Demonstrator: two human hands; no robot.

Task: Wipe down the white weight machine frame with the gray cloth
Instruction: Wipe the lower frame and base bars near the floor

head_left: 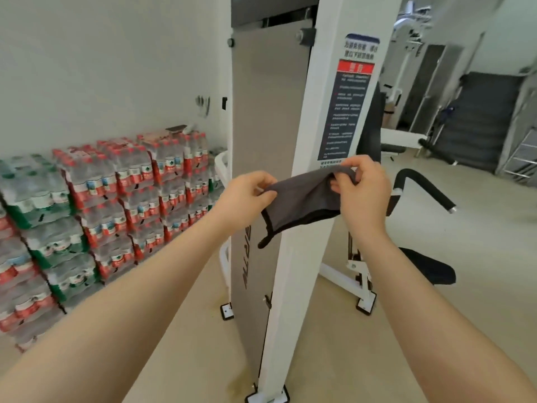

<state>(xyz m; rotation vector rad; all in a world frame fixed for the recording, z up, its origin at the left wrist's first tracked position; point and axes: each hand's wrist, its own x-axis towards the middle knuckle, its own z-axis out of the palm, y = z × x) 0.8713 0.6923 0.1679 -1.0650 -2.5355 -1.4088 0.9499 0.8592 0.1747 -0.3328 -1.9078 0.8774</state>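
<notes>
Hands, left (247, 196) and right (360, 190), pinch soft gray cloth (302, 199) before smooth white frame (290, 257).

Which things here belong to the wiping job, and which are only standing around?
For the job:
- gray cloth, held stretched between left hand and right hand
- white frame with its warning label

Only standing around:
- stacked packs of water bottles
- black padded handle
- dark stairs
</notes>
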